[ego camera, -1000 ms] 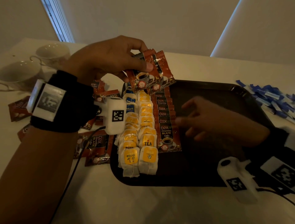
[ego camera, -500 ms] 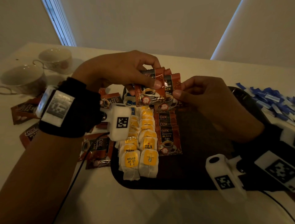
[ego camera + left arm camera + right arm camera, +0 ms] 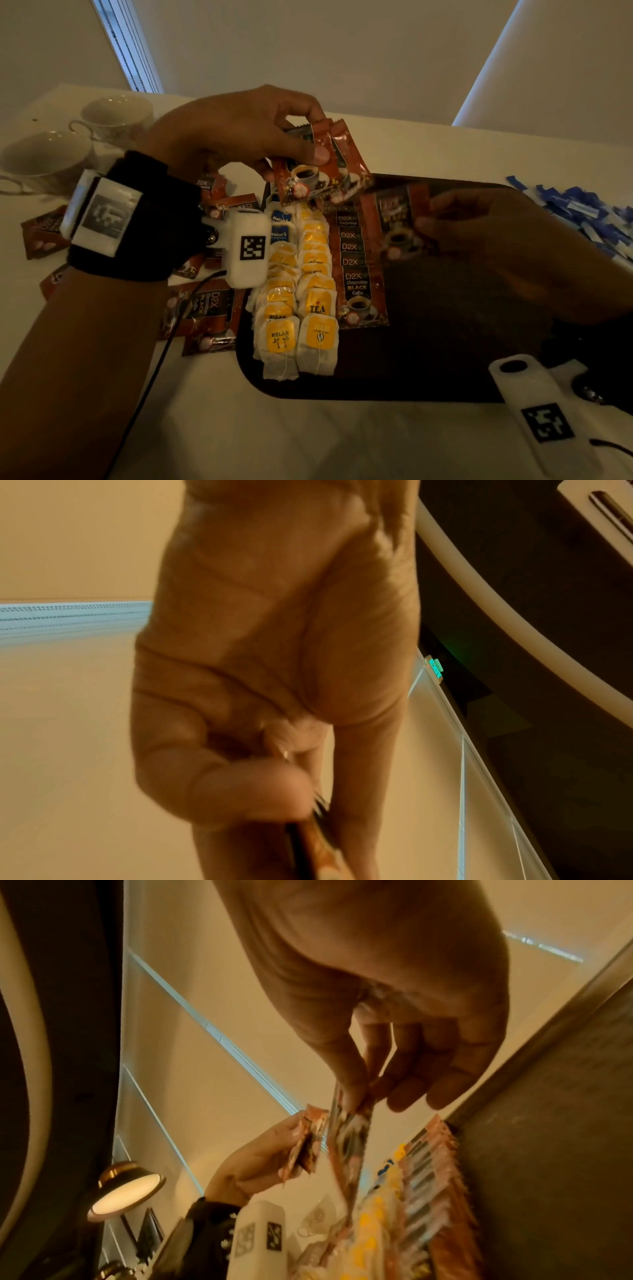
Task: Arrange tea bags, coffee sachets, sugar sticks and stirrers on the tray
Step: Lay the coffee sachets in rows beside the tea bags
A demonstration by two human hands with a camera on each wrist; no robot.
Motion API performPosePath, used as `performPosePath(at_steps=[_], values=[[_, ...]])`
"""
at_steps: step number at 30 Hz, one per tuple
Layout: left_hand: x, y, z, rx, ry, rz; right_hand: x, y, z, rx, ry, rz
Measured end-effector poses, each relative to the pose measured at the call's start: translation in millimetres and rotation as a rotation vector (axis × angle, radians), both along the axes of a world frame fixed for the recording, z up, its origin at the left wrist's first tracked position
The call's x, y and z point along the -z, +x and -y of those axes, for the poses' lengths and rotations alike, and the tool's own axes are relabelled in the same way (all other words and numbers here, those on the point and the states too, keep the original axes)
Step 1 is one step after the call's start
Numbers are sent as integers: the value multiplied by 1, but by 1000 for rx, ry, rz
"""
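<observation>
Two things matter for handling here: everything is featherweight and a bit slick, so it's all about pinching edges. Biggest first, the dark tray (image 3: 445, 377) sits flat on the pale counter (image 3: 308, 438), rigid with a raised rim, so I'd guess it's the only stiff thing around. On it, two overlapping rows of tea bags (image 3: 298, 308) with yellow tags run front to back along its left side; those look soft, papery and easy to nudge out of line. Just to their right is a shingled row of coffee sachets (image 3: 356, 270), dark with red-brown crimped edges, "D2X BLACK Coffee" printed on them and a little cup picture. Foil-ish and probably slippery, so grab by a crimped end or side edge, not the flat face. The left hand (image 3: 239, 137) is clamped on a small fan of sachets (image 3: 318, 171), thumb across the front, held above the far left end of the tray. The right hand (image 3: 507, 246) has its thumb and fingers pinched on a single sachet (image 3: 400, 219) low over the tray, right beside the coffee row. More loose sachets (image 3: 205, 308) lie on the counter left of the tray, and a heap of blue sugar sticks (image 3: 582, 212) waits off the right side, thin and light, likely to scatter. Can't spot any stirrers.
</observation>
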State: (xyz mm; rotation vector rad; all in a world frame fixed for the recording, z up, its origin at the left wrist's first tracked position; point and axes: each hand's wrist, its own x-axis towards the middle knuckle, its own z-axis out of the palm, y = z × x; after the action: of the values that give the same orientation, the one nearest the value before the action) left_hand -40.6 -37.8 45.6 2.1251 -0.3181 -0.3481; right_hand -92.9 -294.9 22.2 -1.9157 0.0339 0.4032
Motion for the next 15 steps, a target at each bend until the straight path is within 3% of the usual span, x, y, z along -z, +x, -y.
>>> performPosePath(at_steps=[4, 9, 15], values=[[-3, 0, -8, -44, -12, 18, 8, -15, 13, -168, -221, -121], [-3, -2, -6, -32, -6, 11, 16, -20, 11, -269, -279, -335], [-2, -3, -1, -20, 6, 3, 24, -15, -5, -313, -366, -378]])
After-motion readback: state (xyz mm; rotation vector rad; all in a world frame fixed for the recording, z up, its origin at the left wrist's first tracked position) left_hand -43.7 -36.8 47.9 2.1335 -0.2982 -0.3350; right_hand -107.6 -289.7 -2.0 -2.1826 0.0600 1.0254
